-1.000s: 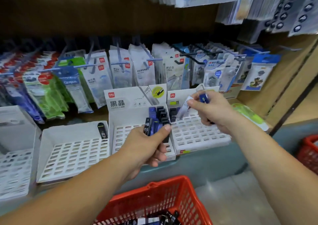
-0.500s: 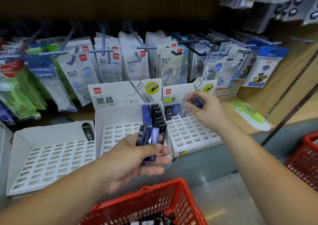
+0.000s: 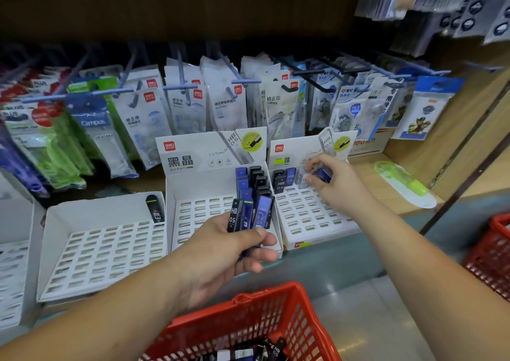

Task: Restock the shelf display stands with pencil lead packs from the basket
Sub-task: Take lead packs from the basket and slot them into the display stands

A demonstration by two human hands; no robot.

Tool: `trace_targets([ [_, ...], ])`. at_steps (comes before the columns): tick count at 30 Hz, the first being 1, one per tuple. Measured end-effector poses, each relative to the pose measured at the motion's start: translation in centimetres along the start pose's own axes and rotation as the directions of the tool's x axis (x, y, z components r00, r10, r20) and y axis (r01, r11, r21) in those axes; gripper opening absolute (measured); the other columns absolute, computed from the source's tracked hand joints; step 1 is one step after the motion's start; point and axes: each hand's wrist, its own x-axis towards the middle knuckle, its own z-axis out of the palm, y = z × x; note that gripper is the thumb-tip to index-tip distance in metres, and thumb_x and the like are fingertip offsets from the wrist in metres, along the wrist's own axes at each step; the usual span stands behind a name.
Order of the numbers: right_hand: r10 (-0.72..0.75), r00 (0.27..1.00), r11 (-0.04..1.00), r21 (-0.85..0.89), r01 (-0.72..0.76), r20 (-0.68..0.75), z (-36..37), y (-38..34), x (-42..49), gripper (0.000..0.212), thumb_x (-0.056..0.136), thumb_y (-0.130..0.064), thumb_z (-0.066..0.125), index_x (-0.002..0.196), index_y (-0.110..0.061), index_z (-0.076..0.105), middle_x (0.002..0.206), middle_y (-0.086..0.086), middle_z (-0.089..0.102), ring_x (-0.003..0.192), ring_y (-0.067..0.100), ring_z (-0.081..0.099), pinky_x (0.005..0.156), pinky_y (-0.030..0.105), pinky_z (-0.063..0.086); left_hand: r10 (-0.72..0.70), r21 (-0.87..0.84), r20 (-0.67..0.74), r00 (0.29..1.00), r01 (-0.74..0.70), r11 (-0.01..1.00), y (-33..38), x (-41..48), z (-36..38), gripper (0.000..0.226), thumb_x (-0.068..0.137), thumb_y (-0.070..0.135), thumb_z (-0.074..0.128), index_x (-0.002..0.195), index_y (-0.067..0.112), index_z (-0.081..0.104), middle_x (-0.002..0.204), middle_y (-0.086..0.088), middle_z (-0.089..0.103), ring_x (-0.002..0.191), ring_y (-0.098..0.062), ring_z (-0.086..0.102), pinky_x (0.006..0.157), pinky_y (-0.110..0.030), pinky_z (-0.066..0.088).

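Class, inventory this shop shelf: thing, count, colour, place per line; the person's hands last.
White slotted cardboard display stands: four, white, along the shelf, leftmost cut off.
Lone black pencil lead pack: one, black, second stand's back corner.
Racked lead packs: several, blue and black, third and fourth stands.
Red plastic mesh baskets: two, red, below the hands and at right edge.
Hanging stationery packets: many, white, blue, green, pegs behind stands.
Green-and-white flat packet: one, shelf right of stands.
Left hand: grips several black and blue lead packs.
Right hand: pinches one blue lead pack over fourth stand.
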Motion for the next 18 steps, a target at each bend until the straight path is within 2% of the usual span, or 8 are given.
trace_targets([
  [2,-0.005,0.999,1.000,-0.012,0.005,-0.043,-0.4,-0.6,0.0,0.026,0.091,-0.021,0.075,0.093,-0.045,0.065,0.105,-0.016,0.070,0.101,0.010,0.066,0.094,0.042,0.056,0.015,-0.007,-0.010,1.000,-0.015,1.000,-0.1,0.0,0.1,0.017,0.099,0.001,0.062,0.116,-0.005,0.060,0.102,-0.025,0.075,0.077,-0.025,0.076,0.052,-0.022,0.055],
  [4,-0.005,0.999,0.996,0.092,0.009,-0.046,-1.1,-2.5,-0.4,0.019,0.091,-0.017,0.076,0.092,-0.036,0.070,0.095,-0.012,0.072,0.086,0.007,0.067,0.079,0.029,0.056,0.043,-0.001,-0.013,0.999,-0.043,0.999,-0.2,0.0,0.3,0.017,0.100,0.003,0.062,0.115,-0.005,0.061,0.094,-0.023,0.076,0.074,-0.023,0.075,0.050,-0.021,0.053],
  [6,0.015,0.992,0.957,0.285,-0.051,0.129,-1.7,-5.4,-1.2,0.013,0.091,-0.011,0.075,0.095,-0.024,0.074,0.080,-0.005,0.072,0.054,0.013,0.053,0.050,0.023,0.043,0.077,0.003,-0.023,0.997,-0.077,0.997,-0.1,0.1,0.6,0.016,0.101,0.007,0.061,0.114,-0.003,0.061,0.088,-0.020,0.075,0.066,-0.019,0.072,0.047,-0.021,0.048],
  [7,0.021,0.967,0.929,0.353,-0.113,0.255,-2.0,-6.6,-1.7,0.013,0.092,-0.010,0.074,0.100,-0.021,0.075,0.076,-0.002,0.072,0.046,0.016,0.040,0.044,0.023,0.032,0.086,-0.007,-0.032,0.996,-0.086,0.996,0.0,0.3,0.7,0.017,0.101,0.010,0.061,0.113,-0.002,0.061,0.086,-0.019,0.074,0.061,-0.018,0.069,0.045,-0.021,0.045],
  [9,-0.023,0.892,0.883,0.427,-0.194,0.451,-2.4,-8.2,-2.5,0.020,0.094,-0.006,0.071,0.110,-0.018,0.074,0.066,-0.002,0.067,0.044,0.018,0.030,0.046,0.024,0.021,0.085,-0.051,-0.029,0.996,-0.087,0.995,0.1,0.5,1.0,0.016,0.102,0.014,0.061,0.112,0.002,0.062,0.082,-0.017,0.071,0.056,-0.017,0.061,0.045,-0.023,0.041],
  [11,-0.067,0.836,0.860,0.456,-0.228,0.544,-2.5,-9.0,-2.9,0.026,0.095,-0.002,0.067,0.118,-0.015,0.072,0.057,-0.005,0.058,0.044,0.018,0.030,0.048,0.028,0.019,0.072,-0.107,0.003,0.997,-0.071,0.992,0.2,0.5,1.2,0.010,0.102,0.017,0.061,0.108,0.009,0.063,0.078,-0.014,0.066,0.054,-0.017,0.053,0.044,-0.024,0.036],
  [14,-0.050,0.843,0.851,0.465,-0.245,0.535,-2.5,-9.1,-3.0,0.027,0.095,-0.002,0.067,0.121,-0.011,0.069,0.058,-0.011,0.060,0.046,0.017,0.029,0.051,0.031,0.017,0.051,-0.177,0.035,0.998,-0.044,0.983,0.5,0.5,1.3,0.005,0.101,0.019,0.062,0.103,0.015,0.063,0.074,-0.010,0.060,0.051,-0.015,0.045,0.043,-0.024,0.032],
  [18,-0.007,0.868,0.841,0.472,-0.263,0.497,-2.7,-8.4,-2.8,0.012,0.095,-0.008,0.069,0.104,-0.001,0.067,0.047,-0.004,0.050,0.039,0.013,0.031,0.044,0.021,0.023,0.089,-0.086,-0.037,0.995,-0.091,0.992,0.3,0.7,1.1,0.023,0.102,0.027,0.061,0.111,0.007,0.064,0.079,-0.014,0.068,0.051,-0.015,0.047,0.044,-0.024,0.035],
])
